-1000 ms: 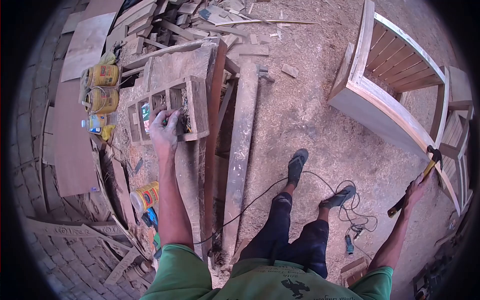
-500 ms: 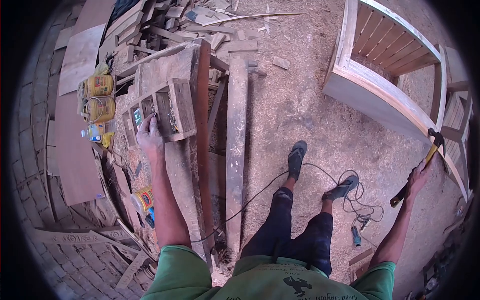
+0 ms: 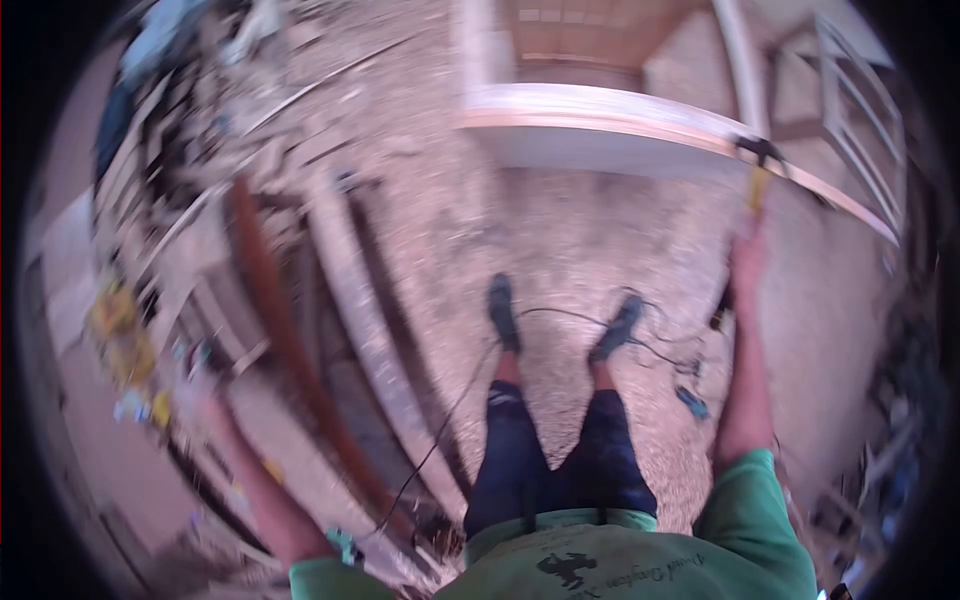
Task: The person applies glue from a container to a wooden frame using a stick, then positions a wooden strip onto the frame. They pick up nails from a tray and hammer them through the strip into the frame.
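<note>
A claw hammer point(image 3: 760, 182) with a yellow and black handle is gripped in my right hand point(image 3: 746, 262). Its dark head lies over the curved wooden edge of a piece of furniture point(image 3: 590, 107) in this view. On the other side, my left hand point(image 3: 204, 382) is by a wooden compartment box point(image 3: 232, 318) on the workbench point(image 3: 285, 425). Motion smears its fingers, and whether anything is in them cannot be made out.
Yellow containers point(image 3: 118, 325) stand left of the box. Scrap wood point(image 3: 205, 115) is heaped at the upper left. A long beam point(image 3: 365, 320) lies beside the bench. A black cable point(image 3: 440, 430) crosses the floor past my feet, near a teal-ended tool or plug point(image 3: 691, 402).
My view has turned to the right, so the furniture sits nearer the middle and the bench lower left. The hammer stays in my right hand. My left hand is now blurred beside the box.
</note>
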### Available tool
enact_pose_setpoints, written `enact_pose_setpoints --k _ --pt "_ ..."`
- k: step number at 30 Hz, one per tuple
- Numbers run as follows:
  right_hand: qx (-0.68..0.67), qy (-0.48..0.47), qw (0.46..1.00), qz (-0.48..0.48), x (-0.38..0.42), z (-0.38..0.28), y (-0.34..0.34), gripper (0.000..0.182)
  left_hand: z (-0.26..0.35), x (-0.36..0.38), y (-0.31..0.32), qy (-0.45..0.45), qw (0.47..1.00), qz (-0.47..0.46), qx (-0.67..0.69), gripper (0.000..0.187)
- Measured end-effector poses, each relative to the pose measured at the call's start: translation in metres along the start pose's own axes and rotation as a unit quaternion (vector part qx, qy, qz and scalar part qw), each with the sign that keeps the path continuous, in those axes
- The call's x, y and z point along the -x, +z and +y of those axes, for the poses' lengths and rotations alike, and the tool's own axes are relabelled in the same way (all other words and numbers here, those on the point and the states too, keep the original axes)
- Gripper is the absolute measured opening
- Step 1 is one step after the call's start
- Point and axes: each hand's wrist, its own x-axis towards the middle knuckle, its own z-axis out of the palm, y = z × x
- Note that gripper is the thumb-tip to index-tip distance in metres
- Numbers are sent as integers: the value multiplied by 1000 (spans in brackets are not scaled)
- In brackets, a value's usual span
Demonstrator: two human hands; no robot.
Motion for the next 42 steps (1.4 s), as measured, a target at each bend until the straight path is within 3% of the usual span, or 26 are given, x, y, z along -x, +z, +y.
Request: enact_pose_setpoints --k 1,2,3,5,8,11,12,14,15,16,17,18,19,20,23,24,25,28,30,33,38,40,42 --pt "-80 -60 993 62 2 -5 4 52 -28 -12 -3 31 998 -19 -42 28" --pt "-67 -29 997 35 5 -17 -3 50 -20 -4 0 71 983 23 -170 32" --pt "-91 -17 995 21 13 -37 -15 54 6 15 -1 112 961 6 -251 35" --pt "-120 -44 992 -14 9 -39 -28 59 10 18 1 100 893 18 -438 34" --pt "-179 -48 981 -48 13 -52 -67 60 14 29 1 151 880 33 -450 36" --pt "-222 -60 973 20 33 -65 -95 61 44 46 31 138 956 50 -254 38" --pt "-233 -82 968 39 33 -57 -92 61 35 41 55 93 991 6 -94 32" --pt "-230 -126 964 48 31 -38 -69 63 131 113 123 185 982 -37 -7 26" --pt "-216 -148 964 38 28 -30 -56 64 170 142 169 160 981 -44 105 21" --pt "-203 -170 964 27 25 -21 -43 66 216 181 204 150 981 -51 113 19" --pt "-122 -167 978 -27 19 -17 -37 67 243 203 245 99 961 -104 234 17" --pt "-100 -168 980 -31 13 -17 -34 66 294 235 267 200 959 -120 159 15" --pt "-77 -170 982 -38 8 -18 -30 66 325 260 301 148 931 -189 276 22" --pt "-51 -173 983 -44 5 -18 -26 66 345 271 343 176 908 -227 304 18" --pt "-130 -145 980 -47 4 -20 -25 67 429 319 416 278 852 -257 360 20" --pt "-131 -138 980 -54 6 -20 -25 67 444 325 443 245 832 -309 391 19" --pt "-133 -131 981 -60 8 -22 -24 67 449 330 470 211 806 -360 420 17" --pt "-146 -103 980 -88 11 -34 -33 63 443 344 504 381 850 -224 285 13" --pt "-164 -113 976 -89 16 -38 -36 62 439 343 510 365 844 -251 303 11" --pt "-185 -60 965 -177 29 -60 -64 64 438 340 513 378 843 -242 296 10" --pt "-239 -297 925 7 42 -61 -36 71 437 340 514 385 844 -235 291 13" --pt "-172 -294 940 -24 43 -70 -40 64 434 339 518 385 847 -226 289 14" --pt "-139 -200 958 -150 39 -83 -59 64 433 338 519 389 851 -210 285 16"
